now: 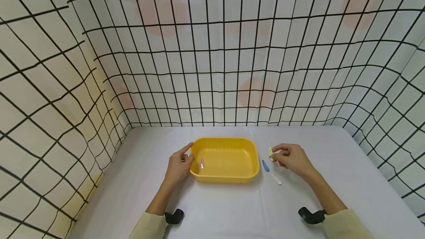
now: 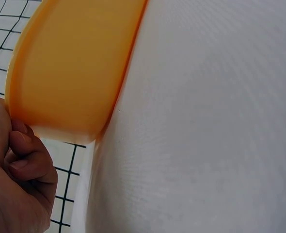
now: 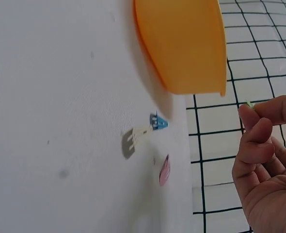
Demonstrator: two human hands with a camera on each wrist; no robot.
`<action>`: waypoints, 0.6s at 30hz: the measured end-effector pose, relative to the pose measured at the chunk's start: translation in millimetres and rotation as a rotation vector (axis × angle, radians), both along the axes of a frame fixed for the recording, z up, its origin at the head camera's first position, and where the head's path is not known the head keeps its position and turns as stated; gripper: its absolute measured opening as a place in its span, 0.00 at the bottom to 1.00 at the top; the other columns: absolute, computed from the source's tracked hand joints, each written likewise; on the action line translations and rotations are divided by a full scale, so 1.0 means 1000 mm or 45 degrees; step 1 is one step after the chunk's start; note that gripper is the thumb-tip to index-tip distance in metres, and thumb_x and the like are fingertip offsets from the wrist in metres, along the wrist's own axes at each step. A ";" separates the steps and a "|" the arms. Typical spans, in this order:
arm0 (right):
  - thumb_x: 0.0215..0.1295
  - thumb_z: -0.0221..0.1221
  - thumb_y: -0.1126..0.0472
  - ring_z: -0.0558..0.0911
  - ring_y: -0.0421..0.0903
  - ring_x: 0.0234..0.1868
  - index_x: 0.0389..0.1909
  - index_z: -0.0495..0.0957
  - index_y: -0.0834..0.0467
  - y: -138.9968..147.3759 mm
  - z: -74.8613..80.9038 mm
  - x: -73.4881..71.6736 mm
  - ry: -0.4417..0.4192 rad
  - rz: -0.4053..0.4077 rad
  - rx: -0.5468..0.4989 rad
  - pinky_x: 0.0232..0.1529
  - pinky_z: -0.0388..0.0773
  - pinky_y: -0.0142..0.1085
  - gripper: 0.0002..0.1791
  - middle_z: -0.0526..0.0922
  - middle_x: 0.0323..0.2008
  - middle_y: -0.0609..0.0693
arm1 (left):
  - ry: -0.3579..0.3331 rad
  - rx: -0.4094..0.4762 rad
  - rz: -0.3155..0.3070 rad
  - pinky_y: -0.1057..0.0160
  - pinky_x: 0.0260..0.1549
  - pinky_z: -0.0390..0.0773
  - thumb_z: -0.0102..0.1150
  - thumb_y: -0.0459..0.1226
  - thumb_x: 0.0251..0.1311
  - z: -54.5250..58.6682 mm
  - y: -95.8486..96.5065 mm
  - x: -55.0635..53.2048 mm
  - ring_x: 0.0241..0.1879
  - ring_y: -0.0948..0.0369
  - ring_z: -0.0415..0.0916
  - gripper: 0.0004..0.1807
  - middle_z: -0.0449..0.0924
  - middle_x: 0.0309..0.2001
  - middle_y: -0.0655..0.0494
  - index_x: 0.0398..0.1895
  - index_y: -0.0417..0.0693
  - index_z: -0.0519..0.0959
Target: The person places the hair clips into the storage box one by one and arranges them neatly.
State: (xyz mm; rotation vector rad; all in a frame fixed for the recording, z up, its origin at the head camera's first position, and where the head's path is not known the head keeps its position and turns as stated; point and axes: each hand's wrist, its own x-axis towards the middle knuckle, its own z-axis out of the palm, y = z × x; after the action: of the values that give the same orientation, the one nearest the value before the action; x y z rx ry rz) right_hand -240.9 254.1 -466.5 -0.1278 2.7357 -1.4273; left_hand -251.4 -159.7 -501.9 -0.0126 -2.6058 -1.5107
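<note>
Right grip [image 1: 292, 159] pinches green clip [image 1: 270, 151], lower frame, right of centre | left grip [image 1: 177, 166] holds left rim of yellow tray [image 1: 225, 179] | risk: fingertip-only hold could let slim clip slip onto bench [image 1: 225, 209]

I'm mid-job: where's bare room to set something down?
Bare: the table in front of the tray, between the left forearm and right forearm; also the tray's floor, right of its pink clip. Crowded: beside the tray's right end, where a blue clip, white clip and second pink clip lie near the right hand.
</note>
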 end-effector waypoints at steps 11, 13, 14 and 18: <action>0.69 0.64 0.59 0.76 0.44 0.23 0.52 0.80 0.66 -0.022 0.008 -0.002 0.006 0.068 -0.142 0.25 0.75 0.30 0.17 0.87 0.32 0.62 | 0.014 -0.014 -0.008 0.70 0.16 0.64 0.60 0.38 0.67 0.000 0.000 0.000 0.15 0.62 0.60 0.27 0.65 0.15 0.58 0.71 0.55 0.76; 0.69 0.64 0.59 0.75 0.44 0.23 0.52 0.80 0.66 -0.027 0.010 -0.002 0.006 0.081 -0.162 0.25 0.74 0.30 0.17 0.87 0.31 0.62 | 0.011 -0.017 -0.007 0.70 0.16 0.64 0.60 0.39 0.67 0.000 0.000 0.000 0.15 0.62 0.60 0.27 0.65 0.15 0.58 0.71 0.55 0.76; 0.69 0.64 0.60 0.75 0.43 0.22 0.53 0.80 0.66 -0.029 0.011 -0.003 0.007 0.090 -0.169 0.24 0.74 0.30 0.17 0.87 0.31 0.63 | 0.006 -0.016 -0.005 0.70 0.16 0.64 0.60 0.39 0.67 0.000 0.000 0.000 0.15 0.62 0.60 0.27 0.65 0.15 0.58 0.71 0.56 0.76; 0.69 0.63 0.61 0.75 0.44 0.21 0.52 0.80 0.66 -0.038 0.013 -0.005 0.008 0.112 -0.199 0.23 0.74 0.30 0.16 0.87 0.30 0.64 | 0.006 -0.014 -0.001 0.70 0.16 0.63 0.60 0.39 0.67 0.000 0.001 0.000 0.15 0.61 0.60 0.27 0.65 0.16 0.58 0.70 0.57 0.77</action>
State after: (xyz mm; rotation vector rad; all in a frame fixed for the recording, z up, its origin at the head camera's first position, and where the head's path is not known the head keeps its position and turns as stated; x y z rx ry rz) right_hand -246.2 215.6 -453.3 -0.2558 2.5849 -1.6168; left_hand -251.1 -159.0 -501.8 -0.0186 -2.6108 -1.4948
